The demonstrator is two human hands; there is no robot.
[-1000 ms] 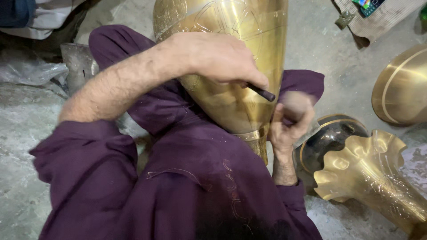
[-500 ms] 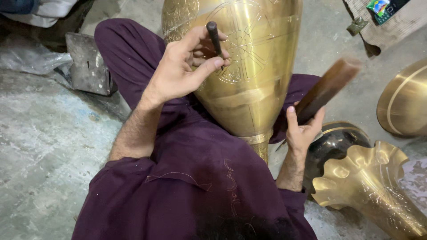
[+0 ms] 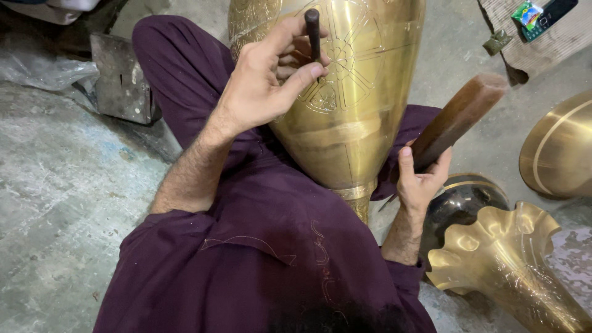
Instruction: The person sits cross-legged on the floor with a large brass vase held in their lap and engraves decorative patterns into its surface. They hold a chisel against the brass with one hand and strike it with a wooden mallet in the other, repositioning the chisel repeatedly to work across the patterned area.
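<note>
The brass vase (image 3: 345,92) lies tilted across the person's lap, its narrow neck toward 6 o'clock and its wide body running off the frame at 12. An engraved wheel pattern shows on its face. The left hand (image 3: 265,80) pinches a short dark punch (image 3: 313,34) between thumb and fingers, tip set against the pattern. The right hand (image 3: 422,179), at 4 o'clock from the vase, is wrapped around the handle of a wooden mallet (image 3: 459,120) whose head is raised, clear of the punch. Judging from this, the step in hand is chasing the design: the punch is placed and the mallet is lifted, so a strike would call for the punch held steady on the line and the mallet head brought square onto its top end. At 4 o'clock on the floor (image 3: 55,203) a dark bowl (image 3: 462,203) sits just beside a fluted brass piece (image 3: 505,259); what the bowl holds cannot be told. A brass dish (image 3: 558,148) lies at 3 o'clock, a metal block (image 3: 120,80) at 10, and a phone (image 3: 552,15) on a mat (image 3: 542,43) at 1.
</note>
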